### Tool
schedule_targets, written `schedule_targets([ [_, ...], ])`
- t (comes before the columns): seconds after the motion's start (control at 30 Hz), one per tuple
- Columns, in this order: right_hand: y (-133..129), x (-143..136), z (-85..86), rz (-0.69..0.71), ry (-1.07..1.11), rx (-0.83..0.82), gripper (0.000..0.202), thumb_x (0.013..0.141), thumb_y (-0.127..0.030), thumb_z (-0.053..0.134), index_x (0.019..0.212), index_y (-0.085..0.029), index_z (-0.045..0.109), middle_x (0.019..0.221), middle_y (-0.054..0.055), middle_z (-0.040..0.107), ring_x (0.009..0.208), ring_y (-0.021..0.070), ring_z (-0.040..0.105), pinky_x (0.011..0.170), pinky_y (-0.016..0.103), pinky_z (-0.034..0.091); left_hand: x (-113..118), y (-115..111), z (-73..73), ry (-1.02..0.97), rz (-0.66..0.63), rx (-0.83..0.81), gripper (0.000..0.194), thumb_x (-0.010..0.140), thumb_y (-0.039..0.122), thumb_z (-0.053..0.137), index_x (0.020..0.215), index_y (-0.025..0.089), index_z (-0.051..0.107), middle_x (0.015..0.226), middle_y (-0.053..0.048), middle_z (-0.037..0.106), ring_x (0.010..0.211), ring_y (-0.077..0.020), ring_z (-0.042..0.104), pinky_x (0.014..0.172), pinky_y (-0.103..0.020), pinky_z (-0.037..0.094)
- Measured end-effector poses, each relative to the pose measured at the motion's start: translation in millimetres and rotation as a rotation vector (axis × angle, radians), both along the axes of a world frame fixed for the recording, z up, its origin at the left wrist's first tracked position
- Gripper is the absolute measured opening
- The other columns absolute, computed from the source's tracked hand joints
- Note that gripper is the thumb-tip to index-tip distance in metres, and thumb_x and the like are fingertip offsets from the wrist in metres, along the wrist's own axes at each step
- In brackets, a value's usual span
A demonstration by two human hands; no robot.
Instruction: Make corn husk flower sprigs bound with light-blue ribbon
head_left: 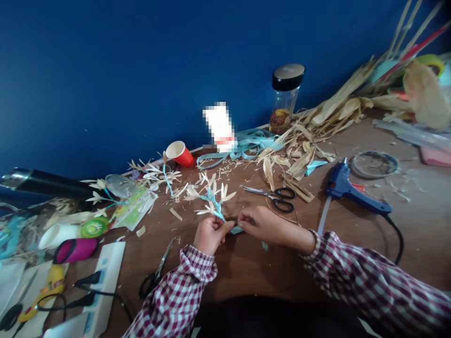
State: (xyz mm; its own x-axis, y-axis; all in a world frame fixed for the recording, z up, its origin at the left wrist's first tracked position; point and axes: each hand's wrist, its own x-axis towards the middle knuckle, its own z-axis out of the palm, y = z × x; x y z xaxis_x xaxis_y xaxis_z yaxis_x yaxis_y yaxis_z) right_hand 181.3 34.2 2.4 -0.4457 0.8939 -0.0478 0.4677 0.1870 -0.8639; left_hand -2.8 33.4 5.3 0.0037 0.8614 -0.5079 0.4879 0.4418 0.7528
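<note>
A flower spray with pale corn-husk petals and a light-blue wrapped stem leans away from me at mid-table. Its lower stem is pinched in my left hand. Just to the right, my right hand has its thumb and fingers closed on a short strip of light-blue tape, close to the stem's lower end. The tip of the stem is hidden by my left fingers. Black-handled scissors lie beyond my right hand, and a second pair of scissors lies by my left sleeve.
A blue glue gun with a cord rests at the right near a tape roll. Corn husks, blue ribbon, a jar and a red cup line the wall. A power strip and yellow glue gun lie left.
</note>
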Motion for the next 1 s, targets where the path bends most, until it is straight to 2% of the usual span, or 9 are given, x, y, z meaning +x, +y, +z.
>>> schedule_targets([
  [0.1,0,1,-0.1,0.0,0.049,-0.017,0.013,0.082,-0.019,0.052,0.082,-0.016,0.065,0.072,0.002,0.067,0.062,0.0118,0.059,0.055,0.02,0.039,-2,-1,-4.8,-0.086,0.035,-0.034,0.038,0.06,0.05,0.071,0.059,0.018,0.052,0.035,0.006,0.048,0.031,-0.007,0.039,0.034,-0.017,0.028],
  [0.23,-1,2,5.9,0.031,0.004,-0.01,0.014,0.081,-0.024,0.056,0.079,-0.015,0.067,0.069,0.002,0.067,0.06,0.0118,0.058,0.054,0.021,0.037,-3,-4,-9.5,-0.124,0.068,-0.016,0.039,0.059,0.05,0.073,0.06,0.017,0.052,0.035,0.007,0.048,0.031,-0.0063,0.039,0.033,-0.017,0.027],
  [0.33,-3,3,11.1,0.078,-0.032,-0.009,0.013,0.079,-0.023,0.058,0.075,-0.015,0.068,0.066,0.001,0.066,0.058,0.0114,0.056,0.054,0.021,0.035,0,-6,-5.4,-0.103,0.077,0.0,0.038,0.057,0.048,0.075,0.06,0.017,0.053,0.035,0.007,0.048,0.031,-0.0064,0.04,0.034,-0.017,0.029],
  [0.47,-7,2,9.1,0.125,0.024,-0.074,0.015,0.071,-0.019,0.062,0.083,-0.015,0.07,0.073,0.001,0.068,0.063,0.0127,0.057,0.058,0.021,0.038,6,-7,6.0,-0.087,0.098,0.034,0.038,0.052,0.045,0.077,0.059,0.017,0.053,0.037,0.006,0.051,0.033,-0.0074,0.044,0.035,-0.017,0.031],
  [0.67,-9,-4,-1.7,0.027,0.045,-0.12,0.017,0.07,-0.02,0.062,0.084,-0.015,0.07,0.074,0.002,0.068,0.066,0.0135,0.058,0.059,0.021,0.04,9,-7,11.1,-0.071,0.106,0.093,0.035,0.054,0.043,0.077,0.059,0.018,0.052,0.037,0.007,0.051,0.033,-0.0083,0.045,0.036,-0.018,0.033],
  [0.83,-9,-5,-1.7,-0.02,0.032,-0.135,0.015,0.07,-0.018,0.059,0.08,-0.015,0.071,0.066,0.001,0.066,0.06,0.0124,0.055,0.053,0.02,0.036,10,-6,7.1,-0.104,0.141,0.093,0.037,0.054,0.044,0.077,0.059,0.018,0.051,0.045,0.003,0.06,0.033,-0.0082,0.046,0.034,-0.019,0.033],
  [1.0,-8,-7,-2.7,-0.039,0.009,-0.117,0.014,0.069,-0.018,0.06,0.078,-0.015,0.071,0.067,0.001,0.067,0.06,0.013,0.056,0.054,0.021,0.036,11,-5,8.2,-0.129,0.155,0.061,0.038,0.053,0.044,0.078,0.059,0.018,0.051,0.045,0.003,0.06,0.033,-0.0076,0.045,0.034,-0.018,0.033],
])
